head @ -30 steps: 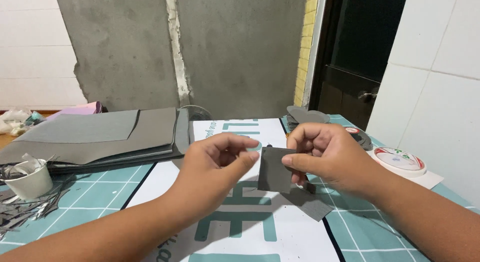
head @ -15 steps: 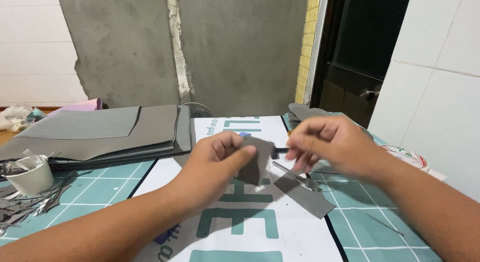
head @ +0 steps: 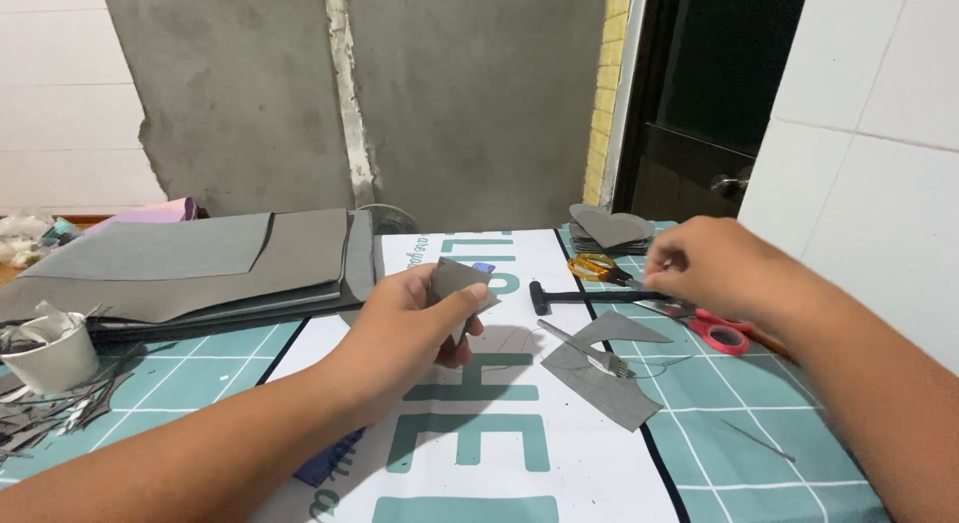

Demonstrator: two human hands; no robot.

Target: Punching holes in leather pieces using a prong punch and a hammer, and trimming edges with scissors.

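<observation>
Paper cup [head: 52, 355]: white, at the far left edge of the table, with grey offcuts strewn around its base.
Grey sheets [head: 190, 263]: a flat stack lying far left, just behind the cup.
Cutting mat [head: 200, 368]: teal with a white grid; it covers the table under everything.
Left hand [head: 405, 333]: centre-left, raised above the white printed sheet [head: 470, 453]; thumb and fingers are pinched together on the grey cut piece [head: 458, 283].
Grey cut piece: small, held upright in the left hand, off the table.
Hammer [head: 584, 296]: black, lying just right of the left hand.
Grey scraps [head: 604, 368]: two flat pieces on the table, near centre-right, with a slim metal tool across them.
Heart-shaped stack [head: 609, 228]: grey, far centre-right.
Scissors [head: 596, 268]: orange-handled, just left of the right hand.
Right hand [head: 714, 268]: right, fingers curled down by the scissors; whether it grips anything cannot be told.
Tape roll [head: 721, 333]: red, near the right wrist.
</observation>
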